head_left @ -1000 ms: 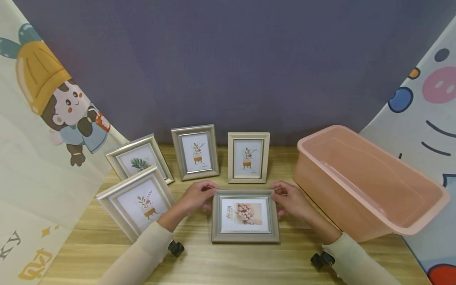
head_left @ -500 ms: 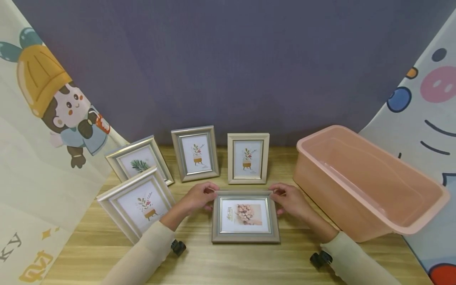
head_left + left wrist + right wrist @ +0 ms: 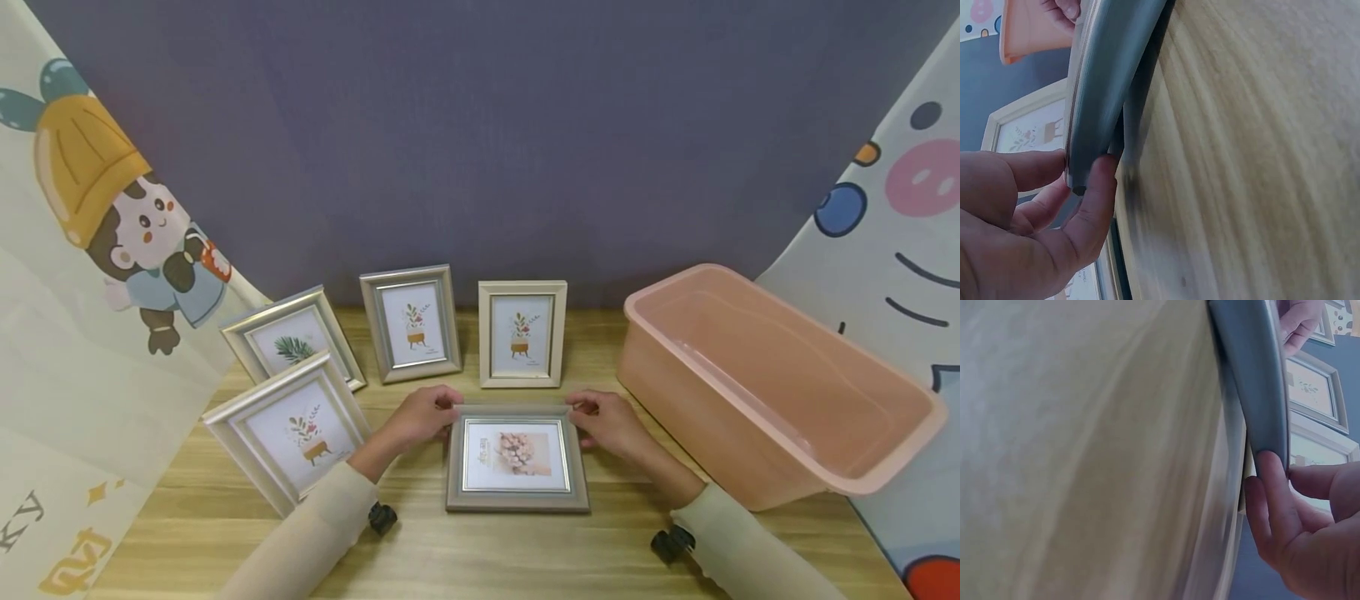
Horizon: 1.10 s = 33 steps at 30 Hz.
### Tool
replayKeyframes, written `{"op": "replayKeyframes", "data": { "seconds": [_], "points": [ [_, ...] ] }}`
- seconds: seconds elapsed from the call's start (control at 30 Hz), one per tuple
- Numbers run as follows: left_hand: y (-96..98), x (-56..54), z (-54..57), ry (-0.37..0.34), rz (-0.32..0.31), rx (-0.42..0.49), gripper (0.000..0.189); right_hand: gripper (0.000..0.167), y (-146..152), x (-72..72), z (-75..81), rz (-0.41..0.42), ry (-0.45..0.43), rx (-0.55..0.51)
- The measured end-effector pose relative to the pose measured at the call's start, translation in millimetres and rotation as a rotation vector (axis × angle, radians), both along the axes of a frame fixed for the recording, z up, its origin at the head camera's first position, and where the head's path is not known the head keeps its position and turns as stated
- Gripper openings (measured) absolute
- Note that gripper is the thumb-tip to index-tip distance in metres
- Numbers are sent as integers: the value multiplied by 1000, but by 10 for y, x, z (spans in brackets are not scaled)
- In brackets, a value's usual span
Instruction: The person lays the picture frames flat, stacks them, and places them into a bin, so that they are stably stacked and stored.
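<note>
Left hand [image 3: 420,415] and right hand [image 3: 611,421] shifted slightly, pinching the central frame [image 3: 517,458], its underside seemingly hidden.

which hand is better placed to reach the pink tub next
Likely the right hand: it grips the picture frame on the side nearer the pink tub, while the left hand grips the opposite side, farther away. Both are occupied.

Open bench [image 3: 517,557] runs from the held frame [image 3: 517,502] to the near edge. Toward the far edge, a grey frame [image 3: 412,325] and a cream frame [image 3: 522,333] leave a slim gap between them. Two standing frames [image 3: 303,429] crowd the left edge; the pink tub [image 3: 720,433] blocks the far right corner.
</note>
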<state>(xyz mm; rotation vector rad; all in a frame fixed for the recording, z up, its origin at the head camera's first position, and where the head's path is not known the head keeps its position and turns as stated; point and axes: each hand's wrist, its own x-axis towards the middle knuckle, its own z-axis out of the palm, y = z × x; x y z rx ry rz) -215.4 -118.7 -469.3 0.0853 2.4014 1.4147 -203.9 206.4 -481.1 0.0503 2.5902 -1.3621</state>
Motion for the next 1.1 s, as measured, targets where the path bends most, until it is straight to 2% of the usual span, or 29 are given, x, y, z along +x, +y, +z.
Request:
{"op": "replayKeyframes", "data": {
  "seconds": [0.2,0.3,0.57,0.73,0.9,1.1],
  "points": [
    [21,9,-42,104,-51,-129,21,31,6,-16,-31,20,-21,2],
    [34,16,-47,127,-54,-153,20,31,9,-20,-31,32,-35,-12],
    [48,15,-48,149,-51,-167,18,32,17,-30,-46,42,-52,-21],
    [52,22,-28,135,-43,-181,19,33,17,-28,-41,42,-69,-28],
    [35,43,-13,168,-59,-223,22,35,15,-26,-23,46,-86,-39],
    [-7,89,65,204,-17,-204,25,41,31,-38,12,35,-66,-65]
  ]
}}
